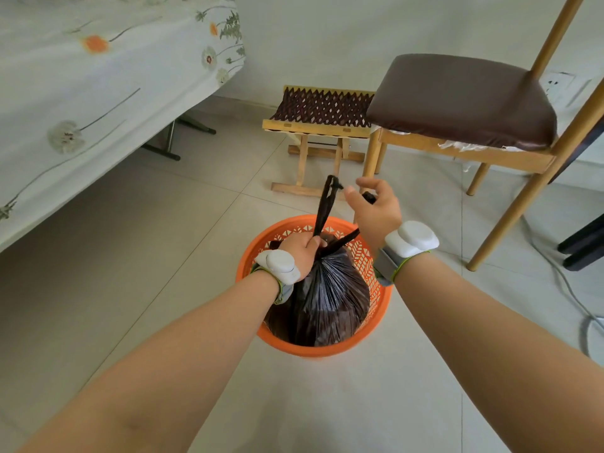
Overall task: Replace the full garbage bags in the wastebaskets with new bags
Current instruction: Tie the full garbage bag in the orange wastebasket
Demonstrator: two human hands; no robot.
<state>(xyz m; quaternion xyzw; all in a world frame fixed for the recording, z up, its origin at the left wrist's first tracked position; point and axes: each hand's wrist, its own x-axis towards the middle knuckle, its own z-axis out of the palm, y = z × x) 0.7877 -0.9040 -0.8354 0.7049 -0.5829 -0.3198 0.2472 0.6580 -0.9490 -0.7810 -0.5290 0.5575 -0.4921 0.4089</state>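
Observation:
An orange plastic wastebasket (382, 299) with a lattice wall stands on the tiled floor in front of me. A full dark brown garbage bag (330, 295) sits in it, its top gathered. My left hand (302, 253) is clenched around the gathered neck of the bag. One twisted strip of the bag (327, 204) rises from that grip. A second strip runs up and right into my right hand (376, 209), which grips it in the palm with thumb and forefinger spread. Both wrists carry white bands.
A bed with a flowered sheet (98, 93) fills the left side. A small folding wooden stool (322, 125) stands beyond the basket. A wooden chair with a brown seat (464, 99) is at the right, and a grey cable (585, 308) lies on the floor.

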